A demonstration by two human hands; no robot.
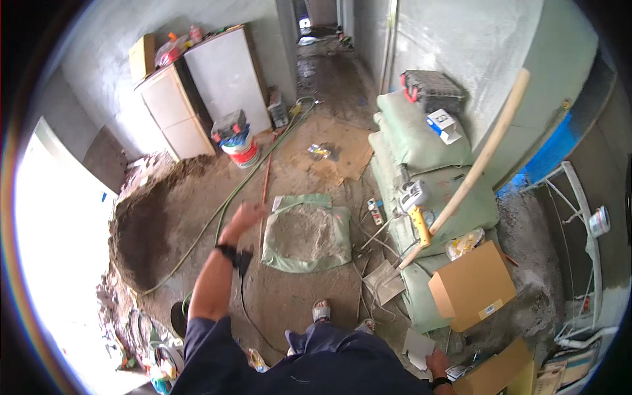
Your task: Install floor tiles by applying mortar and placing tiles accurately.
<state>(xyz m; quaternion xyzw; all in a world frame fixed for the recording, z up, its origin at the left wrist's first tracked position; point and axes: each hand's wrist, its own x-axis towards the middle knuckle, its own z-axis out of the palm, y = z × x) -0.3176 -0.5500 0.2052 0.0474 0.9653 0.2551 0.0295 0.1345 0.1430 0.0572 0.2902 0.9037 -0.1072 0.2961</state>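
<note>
My left hand (245, 218) reaches forward, its blurred fingers loosely extended with nothing visible in them. A dark band with a small attached device (242, 261) circles that wrist. Just right of the hand, an opened green woven sack (309, 264) lies on the floor with a heap of grey-brown sand or dry mix (299, 230) on it. At the lower right, my right hand (436, 362) is closed at the edge of a flat light-grey plate (417, 347). What kind of thing the plate is cannot be made out, and a handle, if any, is hidden.
Stacked green sacks (454, 210) on the right bear a black toolbox (434, 90) and a yellow-handled power tool (417, 214). A long-handled shovel (484, 161) leans there, near a cardboard box (477, 289). Hoses (250, 172) cross the floor by a bucket (242, 153).
</note>
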